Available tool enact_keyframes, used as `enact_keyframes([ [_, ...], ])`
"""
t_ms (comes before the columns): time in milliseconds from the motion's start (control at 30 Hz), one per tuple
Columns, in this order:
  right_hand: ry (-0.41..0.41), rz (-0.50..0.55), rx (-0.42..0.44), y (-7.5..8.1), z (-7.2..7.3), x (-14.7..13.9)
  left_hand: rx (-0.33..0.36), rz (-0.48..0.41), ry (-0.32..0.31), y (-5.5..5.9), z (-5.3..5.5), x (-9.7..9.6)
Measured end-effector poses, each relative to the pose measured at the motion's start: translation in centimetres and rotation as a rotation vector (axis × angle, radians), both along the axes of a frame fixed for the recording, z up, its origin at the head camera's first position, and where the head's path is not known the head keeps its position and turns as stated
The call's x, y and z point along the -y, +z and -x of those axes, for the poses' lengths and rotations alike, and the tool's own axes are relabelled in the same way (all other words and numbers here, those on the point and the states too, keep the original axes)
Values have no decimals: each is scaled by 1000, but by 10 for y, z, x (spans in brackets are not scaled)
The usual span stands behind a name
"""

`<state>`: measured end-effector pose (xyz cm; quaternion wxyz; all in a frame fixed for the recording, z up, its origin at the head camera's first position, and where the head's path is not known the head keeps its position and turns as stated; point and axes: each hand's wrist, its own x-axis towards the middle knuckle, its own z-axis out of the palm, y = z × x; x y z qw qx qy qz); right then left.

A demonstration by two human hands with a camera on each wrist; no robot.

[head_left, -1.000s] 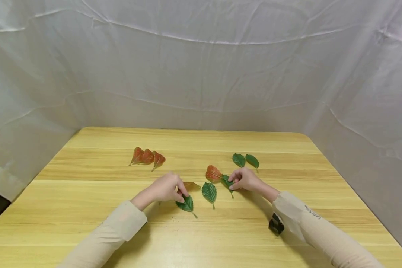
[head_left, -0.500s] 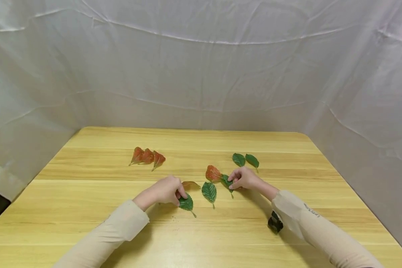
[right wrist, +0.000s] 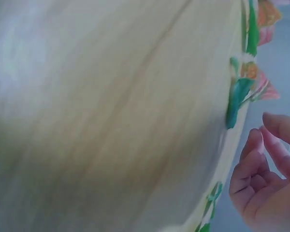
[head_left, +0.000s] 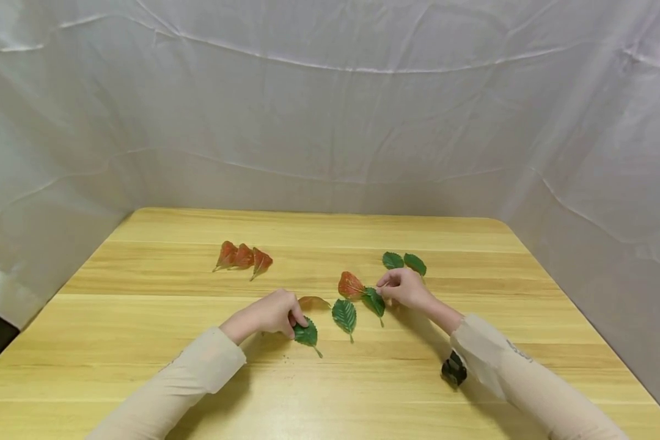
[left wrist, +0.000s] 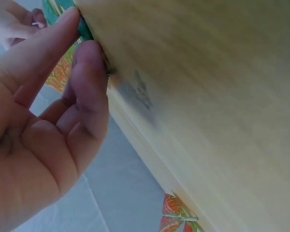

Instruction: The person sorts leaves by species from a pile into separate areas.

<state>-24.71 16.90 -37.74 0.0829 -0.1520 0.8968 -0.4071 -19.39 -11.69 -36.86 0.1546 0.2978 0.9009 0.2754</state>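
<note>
My left hand (head_left: pixel 275 313) pinches the upper edge of a toothed green leaf (head_left: pixel 306 334) between thumb and fingers, low over the table; its stem points toward me. Behind that leaf lies a brownish-red leaf (head_left: pixel 312 302), partly covered by the hand. Just right of it is a second green leaf (head_left: pixel 343 316), lying flat. My right hand (head_left: pixel 409 288) has loosely bent fingers with nothing between them. In the right wrist view its thumb and fingertips stand apart from the nearest green leaf (right wrist: pixel 238 102). In the head view that leaf touches a red leaf (head_left: pixel 350 285).
Three red leaves (head_left: pixel 243 256) overlap in a row at the back left of the wooden table (head_left: pixel 330 397). Two green leaves (head_left: pixel 393 260) lie side by side behind my right hand. Pale cloth (head_left: pixel 330 122) hangs around the back and sides. A black device (head_left: pixel 453 369) sits under the right sleeve.
My right hand has let go of the green leaf beside the red one and shifted slightly up and right. My left hand drew its leaf slightly, then stayed still.
</note>
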Motion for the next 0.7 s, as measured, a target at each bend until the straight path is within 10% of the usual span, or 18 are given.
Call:
enact_keyframes([
  [700, 172, 156, 257, 2, -24, 27, 49, 6, 4, 4, -1, -1],
])
